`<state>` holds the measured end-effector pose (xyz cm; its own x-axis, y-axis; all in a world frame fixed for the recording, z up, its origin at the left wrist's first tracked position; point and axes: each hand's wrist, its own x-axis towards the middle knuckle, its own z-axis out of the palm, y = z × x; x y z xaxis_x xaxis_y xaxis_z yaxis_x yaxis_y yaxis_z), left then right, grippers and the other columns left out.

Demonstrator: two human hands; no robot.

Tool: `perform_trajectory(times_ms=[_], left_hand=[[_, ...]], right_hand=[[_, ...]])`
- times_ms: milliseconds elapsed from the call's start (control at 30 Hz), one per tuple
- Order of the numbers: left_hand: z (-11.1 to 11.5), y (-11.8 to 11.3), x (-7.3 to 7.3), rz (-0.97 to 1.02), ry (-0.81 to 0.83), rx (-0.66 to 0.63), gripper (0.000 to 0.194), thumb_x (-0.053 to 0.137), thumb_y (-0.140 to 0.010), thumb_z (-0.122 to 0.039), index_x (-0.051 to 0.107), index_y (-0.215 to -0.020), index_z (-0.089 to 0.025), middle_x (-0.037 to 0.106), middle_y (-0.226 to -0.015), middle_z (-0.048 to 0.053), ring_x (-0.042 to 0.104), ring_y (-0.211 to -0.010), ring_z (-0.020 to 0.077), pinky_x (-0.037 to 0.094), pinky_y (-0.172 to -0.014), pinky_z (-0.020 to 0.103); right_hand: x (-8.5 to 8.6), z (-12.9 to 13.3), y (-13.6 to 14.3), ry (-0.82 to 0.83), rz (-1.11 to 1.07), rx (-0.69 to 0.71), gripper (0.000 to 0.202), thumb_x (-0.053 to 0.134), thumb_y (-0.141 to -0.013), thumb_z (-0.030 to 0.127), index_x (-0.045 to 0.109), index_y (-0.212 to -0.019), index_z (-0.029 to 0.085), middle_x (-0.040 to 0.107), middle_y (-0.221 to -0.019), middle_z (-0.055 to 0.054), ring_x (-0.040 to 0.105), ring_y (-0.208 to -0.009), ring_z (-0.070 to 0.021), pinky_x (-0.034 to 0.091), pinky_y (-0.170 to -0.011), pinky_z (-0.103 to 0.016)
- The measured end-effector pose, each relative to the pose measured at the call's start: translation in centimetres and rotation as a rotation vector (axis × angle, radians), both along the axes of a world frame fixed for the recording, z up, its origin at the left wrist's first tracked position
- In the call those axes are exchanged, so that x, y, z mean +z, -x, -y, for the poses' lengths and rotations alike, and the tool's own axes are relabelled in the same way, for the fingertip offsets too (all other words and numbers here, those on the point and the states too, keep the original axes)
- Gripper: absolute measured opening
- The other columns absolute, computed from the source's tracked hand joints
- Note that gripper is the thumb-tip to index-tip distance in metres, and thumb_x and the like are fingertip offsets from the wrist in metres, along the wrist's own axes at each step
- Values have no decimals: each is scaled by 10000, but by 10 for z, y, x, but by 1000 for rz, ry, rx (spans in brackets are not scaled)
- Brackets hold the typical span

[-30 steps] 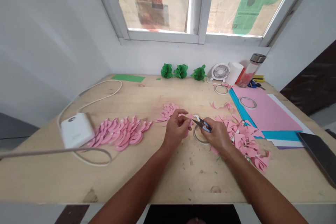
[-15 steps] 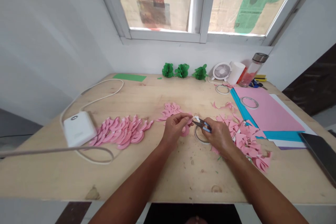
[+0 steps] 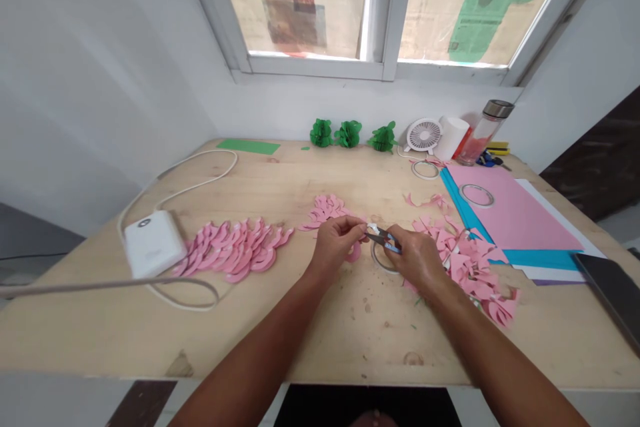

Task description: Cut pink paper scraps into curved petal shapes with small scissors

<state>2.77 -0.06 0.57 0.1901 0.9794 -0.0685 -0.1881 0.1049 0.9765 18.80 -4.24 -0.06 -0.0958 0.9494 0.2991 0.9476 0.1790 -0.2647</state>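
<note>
My left hand (image 3: 337,243) pinches a pink paper piece (image 3: 354,253), mostly hidden under the fingers. Small scissors (image 3: 384,239) are gripped in my right hand (image 3: 416,255), their blades pointing left at the fingertips of my left hand. A small white piece (image 3: 373,228) shows just above the blades. Behind my left hand lies a small group of pink cut shapes (image 3: 325,209). A larger spread of pink curved shapes (image 3: 237,247) lies to the left. Pink paper scraps (image 3: 473,267) are heaped beside my right hand, and a tape ring (image 3: 383,260) lies under the scissors.
A white power bank (image 3: 154,245) with a looping cable is at the left. Green paper ornaments (image 3: 349,134), a small fan (image 3: 424,136) and a glass bottle (image 3: 485,133) stand along the back. Coloured sheets (image 3: 525,213) and a dark phone (image 3: 610,293) are at the right.
The pink piece in my left hand has turned, and less of it shows below the fingers. The scissors' blades have shifted slightly. The camera view has moved a little.
</note>
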Motion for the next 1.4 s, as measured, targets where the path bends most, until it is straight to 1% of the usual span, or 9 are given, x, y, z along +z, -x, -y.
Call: perform_trajectory(times_ms=[167, 333, 600, 667, 767, 967, 1100, 1167, 1400], left_hand=[[0, 0, 0, -14, 15, -1, 171, 703, -612, -276, 635, -647, -123, 623, -563, 20, 586, -530, 126, 454, -511, 217], [2, -1, 1, -16, 30, -22, 151, 677, -634, -267, 617, -639, -128, 556, -444, -29, 425, -324, 53, 435, -465, 222], [3, 0, 7, -29, 49, 16, 125, 654, -622, -238, 593, -614, -129, 572, -482, -8, 531, -420, 96, 374, -404, 181], [3, -1, 7, -31, 48, 25, 131, 655, -622, -241, 587, -604, -130, 579, -495, -3, 545, -444, 102, 375, -406, 180], [5, -2, 6, -40, 27, 25, 132, 656, -626, -246, 596, -620, -129, 596, -524, 9, 558, -476, 111, 357, -396, 174], [7, -6, -4, -71, -78, -79, 147, 637, -659, -269, 611, -639, -126, 606, -543, 7, 508, -435, 83, 359, -411, 182], [8, -8, -9, -104, -145, -132, 139, 631, -672, -259, 613, -647, -123, 611, -574, 16, 530, -488, 94, 369, -435, 184], [9, -8, -11, -120, -150, -155, 147, 624, -685, -269, 613, -661, -124, 599, -563, 8, 494, -451, 80, 347, -412, 182], [10, -7, -11, -224, -266, -180, 143, 593, -720, -257, 602, -645, -136, 563, -547, -17, 455, -462, 66, 353, -444, 182]], right_hand=[[0, 0, 0, -1, 19, -3, 71, 523, -751, 233, 590, -754, 209, 606, -591, -1, 523, -524, -132, 240, -508, -228], [0, 1, 0, 3, 26, -3, 74, 524, -743, 230, 592, -764, 212, 600, -587, 1, 520, -519, -134, 232, -503, -233], [2, 0, -2, 39, 2, -53, 85, 511, -745, 222, 591, -772, 217, 592, -595, 0, 518, -538, -140, 256, -507, -228], [2, -1, -3, 56, -85, -84, 82, 508, -749, 230, 589, -754, 216, 567, -572, 8, 504, -530, -134, 269, -508, -225], [0, -3, -6, 74, -332, -99, 84, 520, -748, 260, 573, -716, 203, 505, -538, 29, 468, -510, -118, 285, -496, -213], [-3, -5, -3, 143, -771, -19, 184, 555, -751, 347, 587, -730, 168, 422, -549, 45, 386, -504, -95, 288, -465, -205], [-3, -4, 2, 167, -871, 25, 184, 571, -750, 343, 591, -739, 161, 425, -567, 45, 372, -514, -88, 270, -465, -204], [-3, -4, 3, 177, -901, 43, 173, 567, -755, 331, 594, -750, 160, 427, -568, 46, 371, -516, -86, 270, -469, -204], [-1, -3, 3, 189, -885, 54, 154, 571, -745, 304, 591, -752, 152, 421, -558, 50, 368, -514, -85, 267, -468, -201]])
